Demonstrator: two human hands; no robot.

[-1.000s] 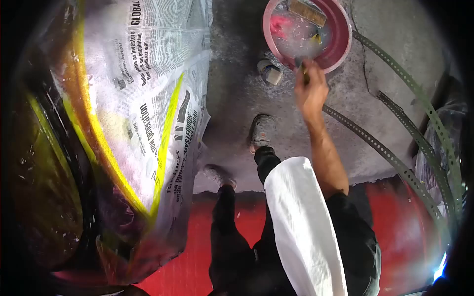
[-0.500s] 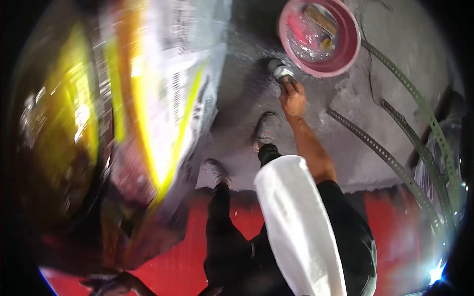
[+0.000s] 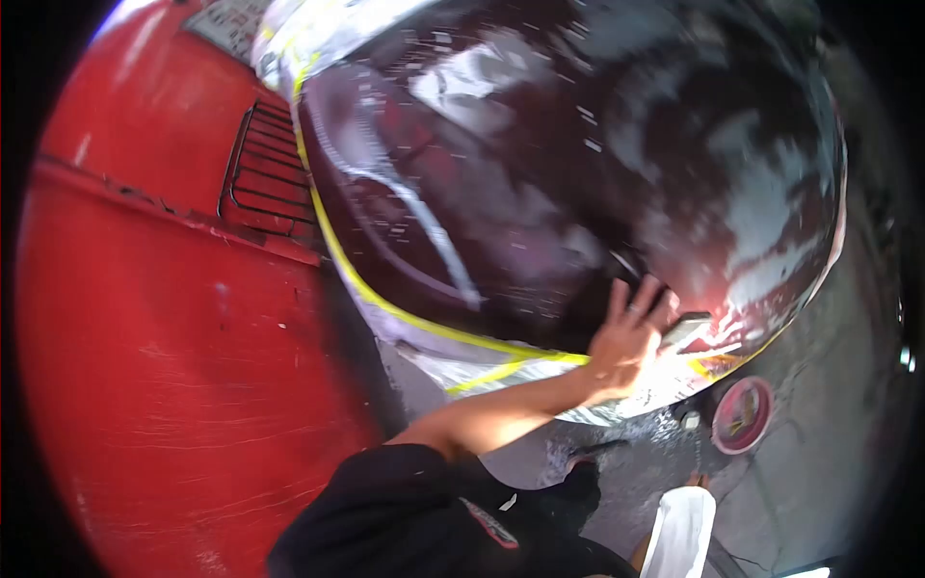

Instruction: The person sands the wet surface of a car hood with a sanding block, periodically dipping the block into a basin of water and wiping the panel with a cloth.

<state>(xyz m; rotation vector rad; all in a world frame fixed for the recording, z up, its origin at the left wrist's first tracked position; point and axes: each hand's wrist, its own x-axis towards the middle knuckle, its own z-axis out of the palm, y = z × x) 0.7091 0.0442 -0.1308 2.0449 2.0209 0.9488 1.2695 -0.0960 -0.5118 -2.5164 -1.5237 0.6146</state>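
My left hand (image 3: 628, 339) lies spread on the wet, dark maroon car panel (image 3: 520, 193), fingers stretched out and pointing up the surface. Beside its thumb side, a flat greyish block (image 3: 686, 328) rests against the panel. Yellow masking tape (image 3: 414, 323) edges the panel, with covering film (image 3: 482, 374) below. My right hand (image 3: 699, 479) is low near the floor, mostly hidden behind a long white cloth (image 3: 679, 532); its fingers barely show. Just above it on the floor stands a small pale round object (image 3: 690, 420), apart from the hand.
A pink basin (image 3: 742, 414) with water and things inside stands on the wet grey floor at right. A red wall or panel (image 3: 193, 385) fills the left side, with a black metal rack (image 3: 265, 169) against it. My shoe (image 3: 599, 449) shows below the car.
My view has swung onto the car panel. My left hand has come up from the lower left onto it. My right hand, earlier at a round shiny object by the basin, is now apart from it.
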